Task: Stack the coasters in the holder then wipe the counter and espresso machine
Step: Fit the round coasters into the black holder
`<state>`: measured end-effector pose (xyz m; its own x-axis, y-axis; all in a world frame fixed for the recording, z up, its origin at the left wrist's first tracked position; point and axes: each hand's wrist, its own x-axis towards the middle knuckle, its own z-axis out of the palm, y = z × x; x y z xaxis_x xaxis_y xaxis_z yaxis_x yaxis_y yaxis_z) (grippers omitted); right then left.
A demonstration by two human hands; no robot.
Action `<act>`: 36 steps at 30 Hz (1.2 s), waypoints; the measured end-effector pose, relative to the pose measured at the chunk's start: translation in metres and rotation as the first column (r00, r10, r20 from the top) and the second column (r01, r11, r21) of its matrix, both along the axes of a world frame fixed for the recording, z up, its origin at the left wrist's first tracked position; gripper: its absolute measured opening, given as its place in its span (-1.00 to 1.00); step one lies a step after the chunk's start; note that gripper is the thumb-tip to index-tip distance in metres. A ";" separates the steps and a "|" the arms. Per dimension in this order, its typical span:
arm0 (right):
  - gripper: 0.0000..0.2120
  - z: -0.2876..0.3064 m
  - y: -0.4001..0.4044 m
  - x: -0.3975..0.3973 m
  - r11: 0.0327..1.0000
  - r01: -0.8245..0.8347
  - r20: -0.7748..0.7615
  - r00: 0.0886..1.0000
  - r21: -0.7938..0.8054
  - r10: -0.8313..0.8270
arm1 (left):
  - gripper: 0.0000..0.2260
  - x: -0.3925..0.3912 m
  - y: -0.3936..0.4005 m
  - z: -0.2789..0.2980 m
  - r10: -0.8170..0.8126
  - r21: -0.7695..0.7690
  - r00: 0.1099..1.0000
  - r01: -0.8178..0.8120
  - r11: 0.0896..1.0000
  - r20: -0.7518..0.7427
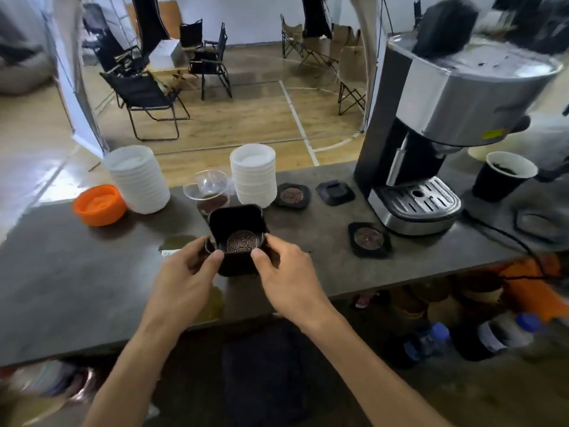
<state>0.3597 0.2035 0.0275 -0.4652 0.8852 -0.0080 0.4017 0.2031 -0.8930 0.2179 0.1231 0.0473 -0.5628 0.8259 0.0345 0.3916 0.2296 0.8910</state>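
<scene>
Holding the black holder (237,229) at frame centre on the counter (92,272), the left hand (184,272) and right hand (283,269) pinch its side walls. One coaster (243,241) lies inside; it seems light, stiff and thin, best taken by its edges.

Black folding chairs (147,103) stand on a line-marked wooden floor (261,118).

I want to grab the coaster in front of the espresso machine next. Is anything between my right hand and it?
Nothing visible stands in the way. The right hand grips the holder together with the left hand, and bare counter lies between it and the coaster near the espresso machine.
</scene>
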 end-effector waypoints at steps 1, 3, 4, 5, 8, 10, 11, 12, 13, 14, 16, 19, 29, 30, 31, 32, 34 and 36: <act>-0.60 -0.004 0.007 0.002 1.000 -0.003 0.012 1.000 -0.005 0.003 | -0.81 0.007 0.006 -0.001 0.034 -0.001 0.999 -0.034 0.999 0.004; -0.57 -0.008 0.013 0.001 1.000 -0.019 0.009 1.000 -0.012 0.019 | -0.73 0.020 0.011 0.002 0.083 0.003 0.997 -0.083 0.997 0.005; -0.56 -0.011 0.015 0.000 1.000 -0.026 0.001 1.000 -0.012 0.026 | -0.69 0.025 0.013 0.004 0.106 0.006 0.994 -0.106 0.994 0.014; -0.56 -0.012 0.018 -0.001 0.999 -0.035 -0.006 0.999 -0.013 0.035 | -0.68 0.028 0.016 0.003 0.126 0.000 0.992 -0.126 0.992 0.013; -0.56 -0.019 0.027 0.002 0.998 -0.050 0.001 0.999 -0.047 0.050 | -0.71 0.036 0.022 0.002 0.151 -0.036 0.988 -0.151 0.988 0.003; -0.55 -0.023 0.032 0.007 0.996 -0.053 -0.001 0.999 -0.068 0.054 | -0.75 0.040 0.026 0.001 0.153 -0.051 0.988 -0.154 0.987 -0.013; -0.55 -0.024 0.034 0.009 0.995 -0.059 -0.010 0.998 -0.076 0.059 | -0.76 0.041 0.027 0.000 0.148 -0.062 0.989 -0.149 0.987 -0.019; -0.54 -0.024 0.035 0.011 0.994 -0.064 -0.015 0.998 -0.089 0.063 | -0.79 0.041 0.028 -0.002 0.147 -0.070 0.989 -0.148 0.986 -0.022; -0.54 -0.024 0.036 0.013 0.994 -0.070 -0.023 0.997 -0.090 0.068 | -0.82 0.041 0.028 -0.004 0.159 -0.078 0.987 -0.161 0.984 -0.031; -0.54 -0.023 0.037 0.014 0.993 -0.075 -0.020 0.997 -0.091 0.073 | -0.84 0.039 0.029 -0.007 0.173 -0.092 0.984 -0.176 0.980 -0.039; -0.56 -0.019 0.040 0.021 0.991 -0.102 -0.019 0.995 -0.084 0.101 | -0.67 0.039 0.030 -0.009 0.200 -0.174 0.976 -0.213 0.961 -0.086; -0.61 -0.012 0.044 0.037 0.992 -0.092 -0.036 0.995 -0.084 0.089 | -0.50 0.056 0.030 0.003 0.263 -0.108 0.929 -0.299 0.948 -0.261; -0.85 -0.007 0.097 0.161 0.909 0.398 0.208 0.885 0.120 -0.415 | -0.88 0.148 0.123 -0.009 -0.165 -0.106 0.943 0.140 0.984 -0.289; -0.86 -0.011 0.102 0.166 0.898 0.416 0.251 0.863 0.141 -0.439 | -0.85 0.153 0.132 -0.012 -0.187 -0.159 0.943 0.147 0.976 -0.276; -0.85 -0.015 0.108 0.167 0.893 0.425 0.289 0.845 0.147 -0.450 | -0.83 0.156 0.140 -0.014 -0.206 -0.212 0.942 0.152 0.965 -0.265; -0.85 -0.018 0.112 0.167 0.893 0.429 0.322 0.833 0.139 -0.450 | -0.82 0.160 0.147 -0.017 -0.218 -0.262 0.944 0.152 0.953 -0.249; -0.83 -0.023 0.118 0.166 0.903 0.415 0.367 0.827 0.110 -0.425 | -0.79 0.164 0.159 -0.024 -0.222 -0.340 0.953 0.143 0.929 -0.207; -0.82 -0.028 0.124 0.164 0.912 0.398 0.387 0.830 0.094 -0.402 | -0.78 0.166 0.168 -0.031 -0.199 -0.376 0.962 0.118 0.919 -0.185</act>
